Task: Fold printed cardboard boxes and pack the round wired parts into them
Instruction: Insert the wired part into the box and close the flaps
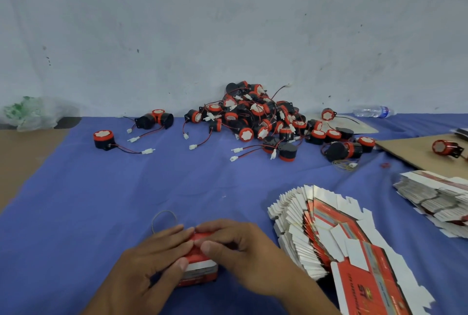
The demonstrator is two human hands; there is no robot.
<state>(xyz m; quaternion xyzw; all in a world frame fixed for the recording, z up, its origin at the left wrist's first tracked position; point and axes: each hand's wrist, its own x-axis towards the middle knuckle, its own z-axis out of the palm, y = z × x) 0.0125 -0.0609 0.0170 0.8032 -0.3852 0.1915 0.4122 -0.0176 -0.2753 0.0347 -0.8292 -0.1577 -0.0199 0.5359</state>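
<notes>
- Box (200, 268) (red and white print, already folded up) sits on the blue cloth (101, 200) at the near edge, a bit left of ctr, right under your hands.
- Your left hand (149, 259) holds its left side: fingers (177, 233) laid across the top, thumb down on the near face, so the box is pinched btw them.
- Your right hand (243, 251) grips the right side, w/ its fingers curled over the far edge and the thumb pressed on the red top.
- The tips of both hands meet at the top far edge. Can't tell how the top flap lies, as your hands hide it.
- Rubber band (164, 221) lies on the cloth just behind your left hand.
- Fanned stack of flat boxes (304, 233) lies just right of your right hand, and a second stack (435, 195) sits further right.
- Pile of round wired parts (258, 117) is at the back against the wall (228, 23): black bodies, red caps, leads w/ white plugs.
- Strays lie to its left: a lone part (103, 140) and a pair (157, 118).
- One more part (445, 147) rests on the cardboard sheet (410, 150) at the right.
- Water bottle (374, 111) lies on its side behind that, and a plastic bag (27, 112) sits far left.
- Bare brown desk (22, 152) shows left of the cloth.
</notes>
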